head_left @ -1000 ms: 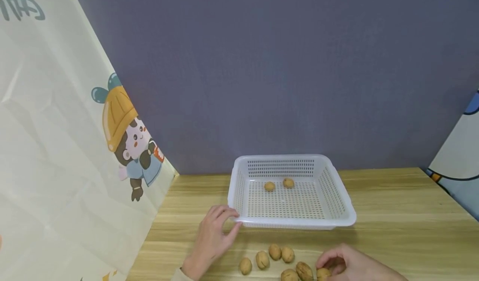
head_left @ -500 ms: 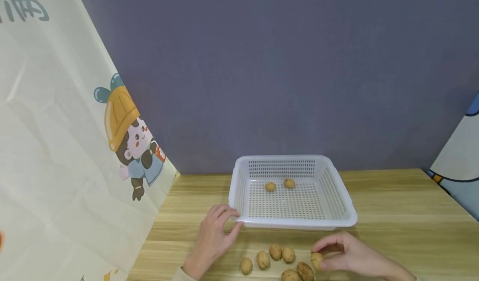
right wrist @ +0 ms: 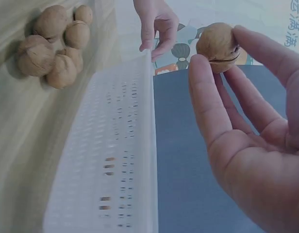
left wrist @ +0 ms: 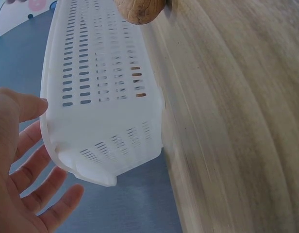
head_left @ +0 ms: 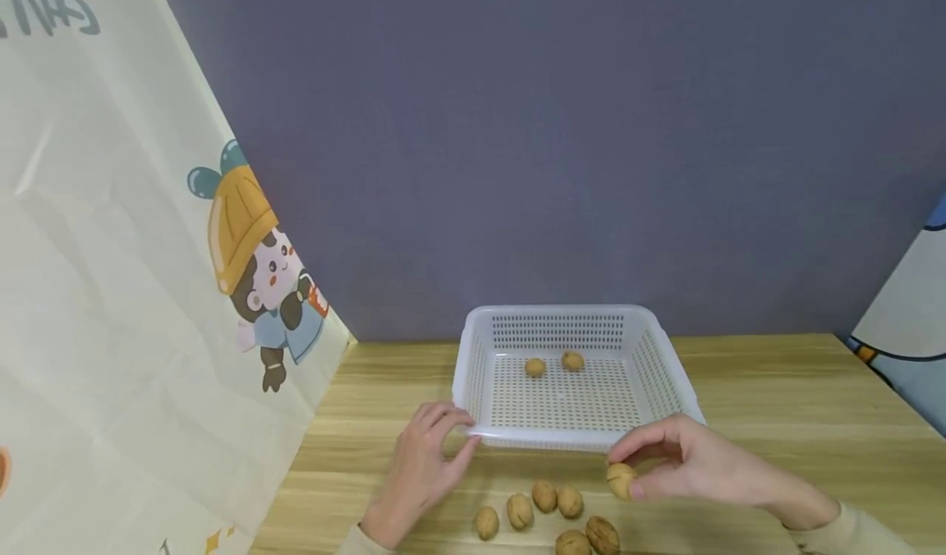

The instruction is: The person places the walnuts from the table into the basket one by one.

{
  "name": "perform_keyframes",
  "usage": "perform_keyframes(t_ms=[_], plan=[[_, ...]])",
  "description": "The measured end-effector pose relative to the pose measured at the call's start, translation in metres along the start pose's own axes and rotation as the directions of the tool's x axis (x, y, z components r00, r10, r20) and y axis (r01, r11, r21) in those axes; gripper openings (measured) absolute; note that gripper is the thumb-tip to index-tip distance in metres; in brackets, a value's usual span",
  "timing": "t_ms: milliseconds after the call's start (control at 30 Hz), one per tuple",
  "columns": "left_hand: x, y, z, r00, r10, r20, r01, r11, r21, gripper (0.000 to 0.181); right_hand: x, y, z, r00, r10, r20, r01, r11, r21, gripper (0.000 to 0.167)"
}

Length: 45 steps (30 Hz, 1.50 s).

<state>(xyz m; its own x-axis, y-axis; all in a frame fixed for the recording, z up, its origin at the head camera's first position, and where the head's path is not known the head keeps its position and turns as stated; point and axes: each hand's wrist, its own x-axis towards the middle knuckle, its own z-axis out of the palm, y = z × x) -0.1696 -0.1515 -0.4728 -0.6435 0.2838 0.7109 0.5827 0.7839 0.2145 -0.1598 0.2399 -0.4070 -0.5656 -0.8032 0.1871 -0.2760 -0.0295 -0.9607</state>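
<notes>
My right hand pinches a walnut between thumb and fingertips, just in front of the white plastic basket. In the right wrist view, a cracked seam shows on the held walnut. My left hand holds the basket's front left corner, its thumb on the front rim and its fingers round the side. The left wrist view shows the thumb touching the rim, the lower fingers spread. Two walnuts, one of them a left walnut, lie on the basket floor.
Several loose walnuts lie on the wooden table before the basket, among them a dark walnut. A grey-blue panel stands behind the basket. A pale sheet with a cartoon figure borders the left side.
My right hand has picked up a walnut from the right end of the loose group and moved it up and slightly left, toward the basket's front edge. The left hand stays at the corner.
</notes>
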Motion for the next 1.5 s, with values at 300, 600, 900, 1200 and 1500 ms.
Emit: perform_keyframes(t_ms=[300,600,900,1200,1500], plan=[[0.004,0.001,-0.001,1.0,0.015,0.002,-0.015,1.0,0.003,0.026,0.023,-0.033,-0.025,0.998,0.057,-0.027,-0.06,0.994,-0.092,0.031],[0.008,0.0,-0.003,0.999,0.029,-0.014,-0.029,1.0,0.006,0.027,0.049,-0.076,-0.046,0.981,0.159,-0.113,-0.183,0.949,-0.256,0.032],[0.004,0.0,-0.003,1.0,0.006,0.005,-0.006,1.0,0.011,0.026,0.08,-0.083,-0.07,0.94,0.248,-0.234,-0.308,0.913,-0.268,0.046],[0.002,0.001,-0.003,1.0,0.01,-0.003,-0.01,1.0,0.017,0.026,0.106,-0.068,-0.093,0.911,0.269,-0.312,-0.36,0.888,-0.287,0.049],[0.001,0.001,-0.002,1.0,0.01,0.002,-0.01,1.0,0.007,0.026,0.119,-0.05,-0.113,0.895,0.251,-0.369,-0.365,0.887,-0.283,0.05]])
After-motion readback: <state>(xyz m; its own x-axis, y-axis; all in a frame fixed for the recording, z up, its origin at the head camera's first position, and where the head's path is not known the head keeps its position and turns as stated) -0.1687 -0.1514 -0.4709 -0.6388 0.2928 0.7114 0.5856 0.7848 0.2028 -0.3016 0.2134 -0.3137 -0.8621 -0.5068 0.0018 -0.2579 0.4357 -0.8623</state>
